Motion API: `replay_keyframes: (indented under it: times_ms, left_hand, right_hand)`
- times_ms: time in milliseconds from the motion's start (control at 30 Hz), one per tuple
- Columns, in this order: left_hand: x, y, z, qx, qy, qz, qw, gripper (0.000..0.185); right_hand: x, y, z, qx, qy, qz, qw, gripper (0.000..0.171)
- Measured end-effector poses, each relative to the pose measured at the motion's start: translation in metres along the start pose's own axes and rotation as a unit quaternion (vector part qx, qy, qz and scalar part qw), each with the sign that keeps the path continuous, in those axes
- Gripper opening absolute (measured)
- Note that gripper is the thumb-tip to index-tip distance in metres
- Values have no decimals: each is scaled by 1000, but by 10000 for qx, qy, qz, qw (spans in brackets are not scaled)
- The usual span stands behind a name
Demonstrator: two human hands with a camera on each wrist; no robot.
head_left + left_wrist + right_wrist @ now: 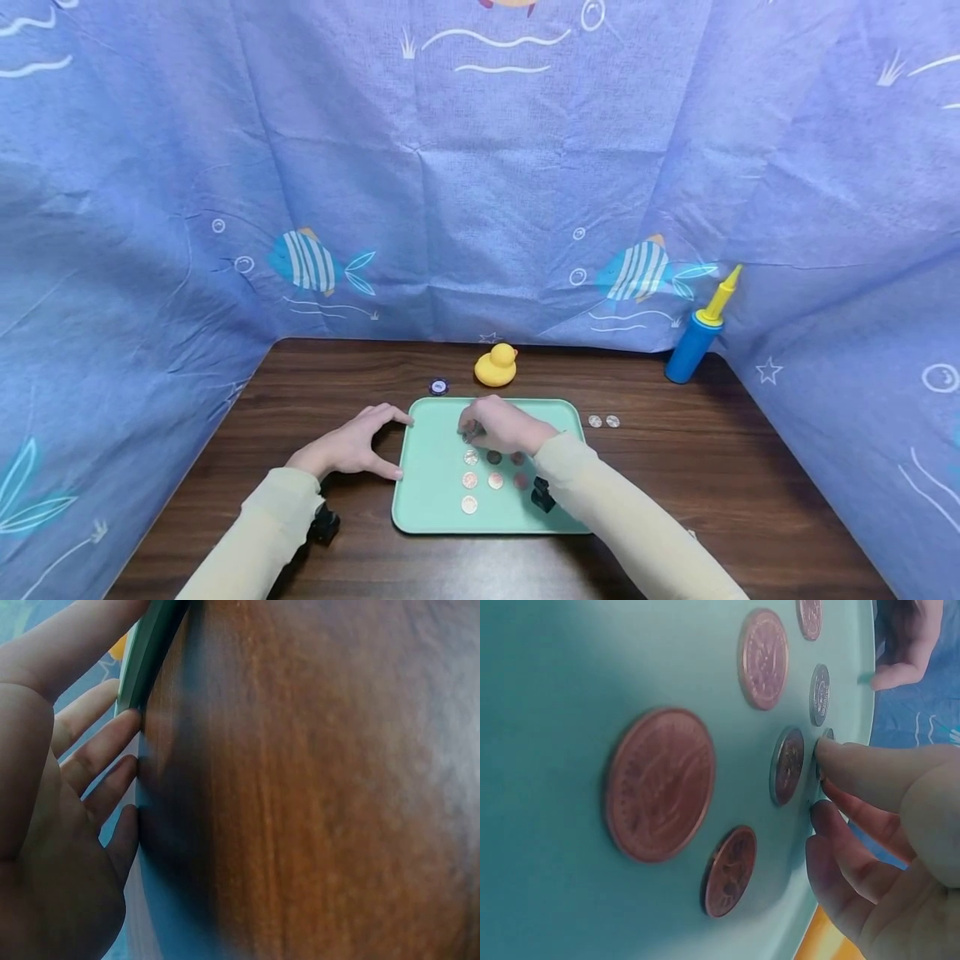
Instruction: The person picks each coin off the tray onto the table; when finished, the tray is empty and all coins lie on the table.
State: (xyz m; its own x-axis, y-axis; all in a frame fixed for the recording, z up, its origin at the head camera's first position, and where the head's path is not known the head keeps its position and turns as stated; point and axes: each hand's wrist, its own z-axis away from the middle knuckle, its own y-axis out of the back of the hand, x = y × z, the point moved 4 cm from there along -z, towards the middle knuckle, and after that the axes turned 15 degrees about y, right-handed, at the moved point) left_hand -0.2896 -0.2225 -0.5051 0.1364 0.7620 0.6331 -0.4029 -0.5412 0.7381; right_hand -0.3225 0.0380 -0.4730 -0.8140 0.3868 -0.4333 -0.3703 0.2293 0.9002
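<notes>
A light green tray (431, 508) lies on the wooden table, with several coins laid in rows on it. Silver-looking coins (469, 480) form the left column; a darker coin (494, 457) and reddish coins (660, 785) lie to its right. Over the tray's upper middle, my right hand (501, 423) pinches a coin (829, 734) between thumb and fingertips, low at the tray surface; the fingers mostly hide it. My left hand (352, 444) is at the tray's left edge, thumb and forefinger spread apart and touching the rim, the other fingers extended (105, 746).
Behind the tray sit a yellow rubber duck (497, 365) and a dark poker chip (438, 387). Two silver coins (603, 422) lie right of the tray. A blue and yellow hand pump (697, 337) stands at the back right corner, near the blue fish-print curtain (487, 208).
</notes>
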Motion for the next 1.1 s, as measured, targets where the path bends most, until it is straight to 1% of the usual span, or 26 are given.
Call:
replay_keyframes:
  times_ms: [167,367,533,667,900,1100]
  left_hand:
    - [1,0,1,0,-7,17,10000,82]
    - [-1,-1,0,-11,27,-37,10000,82]
    - [0,0,-1,-6,53,-40,10000,82]
    - [0,-2,-1,-19,24,-44,10000,82]
    - [-1,-2,0,25,-21,-46,10000,82]
    - [1,-1,0,22,19,-24,10000,82]
  right_hand:
    - [-2,-2,-2,-45,50,162,9998,24]
    - [-1,-5,-4,-67,134,190,9997,24]
    - [-2,-5,-5,-82,84,243,9996,26]
    - [-4,-6,-7,-227,-93,269,9993,26]
    - [-5,-8,-11,-563,-506,149,9970,29]
    - [-5,-8,-13,-685,-648,95,9955,26]
